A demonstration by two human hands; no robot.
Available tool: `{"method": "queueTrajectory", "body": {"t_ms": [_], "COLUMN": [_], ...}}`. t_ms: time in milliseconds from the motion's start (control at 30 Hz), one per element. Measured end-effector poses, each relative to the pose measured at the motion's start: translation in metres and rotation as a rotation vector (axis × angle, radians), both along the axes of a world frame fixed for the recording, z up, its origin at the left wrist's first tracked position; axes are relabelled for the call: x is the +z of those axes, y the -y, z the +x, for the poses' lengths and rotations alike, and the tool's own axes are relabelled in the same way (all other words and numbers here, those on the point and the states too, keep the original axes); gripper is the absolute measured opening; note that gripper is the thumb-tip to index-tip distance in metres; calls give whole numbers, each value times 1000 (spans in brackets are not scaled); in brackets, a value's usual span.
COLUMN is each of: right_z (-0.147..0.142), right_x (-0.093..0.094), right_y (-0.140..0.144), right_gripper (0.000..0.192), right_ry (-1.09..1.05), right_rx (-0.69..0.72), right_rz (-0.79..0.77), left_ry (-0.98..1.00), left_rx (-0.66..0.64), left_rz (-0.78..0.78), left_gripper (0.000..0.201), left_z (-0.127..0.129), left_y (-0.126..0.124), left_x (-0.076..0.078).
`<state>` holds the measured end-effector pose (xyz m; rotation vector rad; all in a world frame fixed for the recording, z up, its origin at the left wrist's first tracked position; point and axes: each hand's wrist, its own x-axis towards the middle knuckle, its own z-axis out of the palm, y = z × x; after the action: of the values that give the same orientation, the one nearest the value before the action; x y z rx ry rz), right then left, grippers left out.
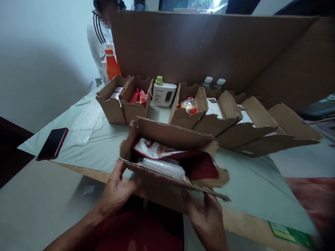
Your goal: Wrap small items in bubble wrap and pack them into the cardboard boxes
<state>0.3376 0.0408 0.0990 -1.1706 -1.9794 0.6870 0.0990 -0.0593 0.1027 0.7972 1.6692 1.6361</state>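
Observation:
Between my hands is an open cardboard box (pixel 172 129), tilted toward me over the table's near edge. My left hand (pixel 117 188) grips its left end, with the thumb along the near wall. Around the lower right of that wall my right hand (pixel 205 212) is closed, its fingers partly hidden under the box. Inside lie a white and red printed packet (pixel 154 148), a clear plastic-wrapped item (pixel 163 169) and a dark red piece (pixel 202 167) whose kind I cannot make out.
Behind stands a row of cardboard bins (pixel 136 111) holding packets, with a white jug (pixel 163 94) in a gap. A phone (pixel 53 143) and bubble wrap (pixel 85 122) lie on the left. An orange bottle (pixel 112 66) stands near another person (pixel 98 35). A tall cardboard panel (pixel 209 48) closes the back.

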Motion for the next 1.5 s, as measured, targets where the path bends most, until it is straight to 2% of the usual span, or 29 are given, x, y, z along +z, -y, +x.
{"method": "queueTrajectory", "body": {"t_ms": [67, 133, 233, 300, 367, 433, 500, 600, 667, 700, 767, 833, 867, 900, 1000, 1167, 1267, 1400, 1500], "right_z": [-21, -33, -22, -4, 11, 17, 14, 5, 4, 4, 6, 5, 3, -1, -18, -36, -36, -39, -48], "right_x": [9, 19, 22, 12, -6, -27, -43, -49, -46, -45, -44, -48, -49, -51, -49, -38, -43, -53, -52], "right_y": [-14, -36, -55, -45, -22, 6, 26, 27, 9, -3, -28, -50, -59, -67, -83, -90, -81, -71, -70], "right_gripper": [18, 23, 32, 38, 40, 37, 41, 42, 40, 42, 46, 37, 31, 26, 25, 33, 37, 34, 31], "right_ry": [-60, -114, -100, -32, 15, 26, 27, 14, -26, -45, -79, -91, -99, -109, -152, -153, -128, -120, -122], "right_rx": [48, 29, -113, -218, -255, -191, -91, -2, -54, -97, -122, 1, 82, 146, 206, 160, 81, 4, 19], "right_rz": [20, 36, 54, 75, 103, 117, 145, 176, 140, 98, -12, -156, -224, -276, -325, -316, -302, -273, -280], "left_ry": [-33, -87, -120, -129, -125, -101, -75, -61, -89, -126, -224, -301, -318, -327, -373, -480, -556, -633, -661], "left_rx": [31, 46, -32, -122, -178, -192, -193, -273, -299, -255, -73, 69, 60, -7, -182, -322, -412, -407, -394], "left_rz": [26, 79, 144, 167, 174, 163, 160, 169, 154, 129, 69, 35, 43, 53, 101, 134, 129, 181, 211], "left_gripper": [61, 64, 66, 68, 69, 68, 69, 71, 72, 74, 79, 81, 80, 80, 92, 122, 140, 128, 119], "left_z": [-11, -14, -3, 4, 2, -14, -41, -80, -92, -91, -77, -51, -37, -24, -3, -9, -12, -16, -27], "left_y": [-3, -20, -53, -67, -75, -81, -88, -102, -107, -105, -92, -72, -62, -54, -52, -85, -93, -97, -103], "left_x": [9, 16, 15, 6, -6, -16, -23, -23, -22, -22, -27, -36, -41, -45, -54, -52, -52, -52, -49]}}
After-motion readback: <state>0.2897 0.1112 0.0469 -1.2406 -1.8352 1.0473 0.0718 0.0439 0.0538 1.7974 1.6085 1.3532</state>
